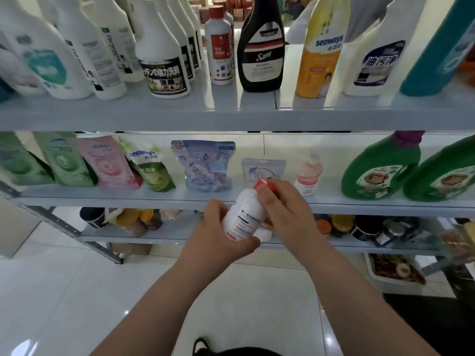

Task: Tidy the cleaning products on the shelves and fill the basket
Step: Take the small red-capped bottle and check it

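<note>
Both my hands hold a white bottle with a red cap (244, 214), tilted, in front of the middle shelf (154, 200). My left hand (221, 232) wraps the bottle's lower body. My right hand (285, 211) grips its upper part, fingers by the cap. A matching white bottle with a red cap (219, 47) stands on the top shelf (180, 116) beside a black "Sam" bottle (262, 47). Directly behind my hands on the middle shelf stand a clear blue pouch (205, 165), a small white pouch (262, 169) and a small pink bottle (308, 176). No basket is in view.
White spray bottles (162, 55) crowd the top shelf's left; a yellow bottle (318, 55) and a white jug (372, 62) stand right. Refill pouches (108, 163) line the middle left, green jugs (380, 170) the right. Jars (365, 227) fill the lower shelf. A white bin (395, 271) sits on the tiled floor.
</note>
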### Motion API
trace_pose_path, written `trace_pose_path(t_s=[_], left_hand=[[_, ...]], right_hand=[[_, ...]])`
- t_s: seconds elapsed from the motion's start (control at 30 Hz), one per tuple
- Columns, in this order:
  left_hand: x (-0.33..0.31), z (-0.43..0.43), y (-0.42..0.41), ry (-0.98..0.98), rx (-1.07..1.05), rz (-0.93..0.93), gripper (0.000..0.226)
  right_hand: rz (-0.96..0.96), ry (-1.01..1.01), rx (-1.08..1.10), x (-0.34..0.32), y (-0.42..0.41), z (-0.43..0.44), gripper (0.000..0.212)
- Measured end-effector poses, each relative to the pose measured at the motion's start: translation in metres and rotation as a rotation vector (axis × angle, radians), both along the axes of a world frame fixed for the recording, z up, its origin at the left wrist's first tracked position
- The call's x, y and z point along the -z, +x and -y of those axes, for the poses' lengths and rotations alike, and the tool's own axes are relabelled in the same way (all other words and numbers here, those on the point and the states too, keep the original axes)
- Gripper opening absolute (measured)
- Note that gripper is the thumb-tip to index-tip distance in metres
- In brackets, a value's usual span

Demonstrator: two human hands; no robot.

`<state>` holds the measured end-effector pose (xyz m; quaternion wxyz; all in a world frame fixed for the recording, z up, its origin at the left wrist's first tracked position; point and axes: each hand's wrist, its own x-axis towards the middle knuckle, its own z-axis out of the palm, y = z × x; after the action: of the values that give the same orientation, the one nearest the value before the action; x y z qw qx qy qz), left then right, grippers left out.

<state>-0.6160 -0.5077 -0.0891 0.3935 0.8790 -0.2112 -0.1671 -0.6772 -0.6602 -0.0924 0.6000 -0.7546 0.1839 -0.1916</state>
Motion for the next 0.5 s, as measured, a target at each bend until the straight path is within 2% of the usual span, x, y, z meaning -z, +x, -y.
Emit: trace_pose_path(t_s=[0.07,0.1,0.2,0.27,0.3,0.37,0.43,0.5], left_hand=[[-0.005,-0.007,0.012,0.078,0.007,0.176,0.065],[-0.005,-0.010,0.020,0.095,0.018,0.268,0.066],[-0.004,-0.014,0.043,0.130,0.097,0.527,0.067],[-0.005,-0.017,0.053,0.113,0.133,0.609,0.068],[-0.007,-0.020,0.059,0.107,0.149,0.568,0.067],[-0.014,-0.027,0.072,0.083,0.227,0.331,0.064],[-0.014,-0.035,0.088,-0.029,0.367,-0.031,0.064],[-0.010,-0.045,0.101,-0.235,0.477,-0.404,0.073]], right_hand=[[-0.094,-0.290,-0.048,-0.007,0.006,0.004,0.030],[-0.147,-0.371,-0.061,-0.009,0.010,0.006,0.029],[-0.254,-0.447,-0.041,-0.022,0.026,0.006,0.032],[-0.287,-0.511,-0.015,-0.033,0.037,0.002,0.040],[-0.271,-0.574,0.003,-0.037,0.043,-0.001,0.043],[-0.173,-0.691,0.018,-0.043,0.052,-0.008,0.046],[-0.077,-0.739,-0.035,-0.048,0.061,-0.014,0.046],[0.004,-0.755,-0.106,-0.051,0.071,-0.019,0.041]])
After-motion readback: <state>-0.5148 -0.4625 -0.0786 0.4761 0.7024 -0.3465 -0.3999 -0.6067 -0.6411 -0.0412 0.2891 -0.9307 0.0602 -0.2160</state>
